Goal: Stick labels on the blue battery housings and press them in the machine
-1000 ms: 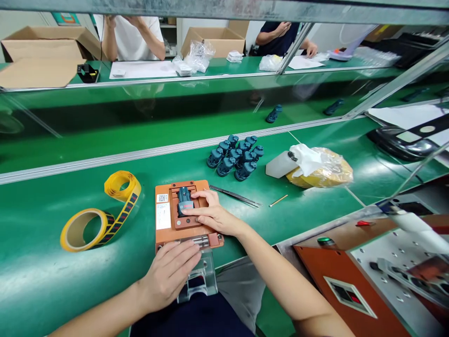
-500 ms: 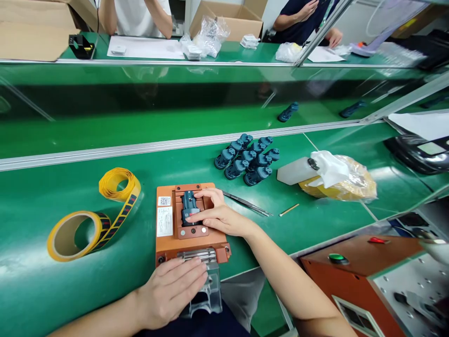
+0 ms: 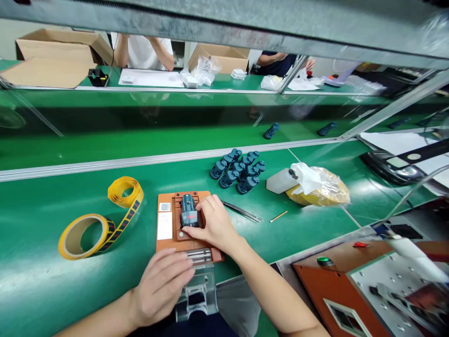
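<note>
The left hand (image 3: 164,286) is held flat, fingers straight, over the clear flap (image 3: 206,283) at six o'clock of the orange block (image 3: 167,245). In the block, a blue pack (image 3: 190,218) is gripped by the right hand (image 3: 215,223) from three o'clock. More packs (image 3: 239,169) are grouped beyond, toward two o'clock.

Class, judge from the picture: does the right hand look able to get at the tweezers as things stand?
Probably yes: the tweezers lie on the green bench close beside the right hand, with nothing between, though that hand is occupied at the dark blue unit.
</note>
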Motion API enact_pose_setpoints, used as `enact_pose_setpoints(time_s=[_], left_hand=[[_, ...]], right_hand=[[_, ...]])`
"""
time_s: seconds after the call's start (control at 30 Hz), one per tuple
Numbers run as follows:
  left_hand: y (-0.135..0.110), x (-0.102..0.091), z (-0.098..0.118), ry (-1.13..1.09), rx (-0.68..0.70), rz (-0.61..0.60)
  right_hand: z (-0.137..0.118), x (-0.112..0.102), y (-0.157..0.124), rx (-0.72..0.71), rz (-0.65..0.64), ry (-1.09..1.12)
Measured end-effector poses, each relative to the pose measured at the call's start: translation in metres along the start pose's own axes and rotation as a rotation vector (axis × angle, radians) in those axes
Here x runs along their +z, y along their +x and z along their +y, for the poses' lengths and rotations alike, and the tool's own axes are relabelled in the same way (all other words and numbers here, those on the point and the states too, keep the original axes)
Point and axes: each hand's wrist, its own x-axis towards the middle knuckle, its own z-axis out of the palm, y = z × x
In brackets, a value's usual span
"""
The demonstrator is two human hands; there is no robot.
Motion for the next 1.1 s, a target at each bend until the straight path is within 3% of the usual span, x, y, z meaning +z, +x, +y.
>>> enact_pose_setpoints(time_s=[0.07, 0.17, 0.23, 0.3, 0.43, 0.6, 1.1], left_hand=[[0.011, -0.006, -0.004, -0.015, -0.174, 0.159], [0.035, -0.010, -0.014, -0.180, -0.586, 0.370], [0.053, -0.010, -0.020, -0.433, -0.824, 0.434], [0.071, -0.008, -0.021, -0.699, -0.946, 0.438], [0.097, -0.005, -0.012, -1.049, -1.025, 0.362], [0.107, 0.000, 0.001, -1.294, -1.100, 0.326], [0.119, 0.001, 0.012, -1.482, -1.160, 0.316]], right_hand=[[-0.004, -0.005, -0.004, -0.091, 0.093, 0.042], [-0.014, -0.016, -0.011, -0.195, 0.180, 0.070], [-0.022, -0.023, -0.014, -0.207, 0.210, 0.067], [-0.029, -0.029, -0.018, -0.194, 0.223, 0.072], [-0.036, -0.038, -0.027, -0.149, 0.236, 0.105], [-0.037, -0.044, -0.036, -0.081, 0.271, 0.149], [-0.047, -0.044, -0.042, -0.003, 0.366, 0.289]])
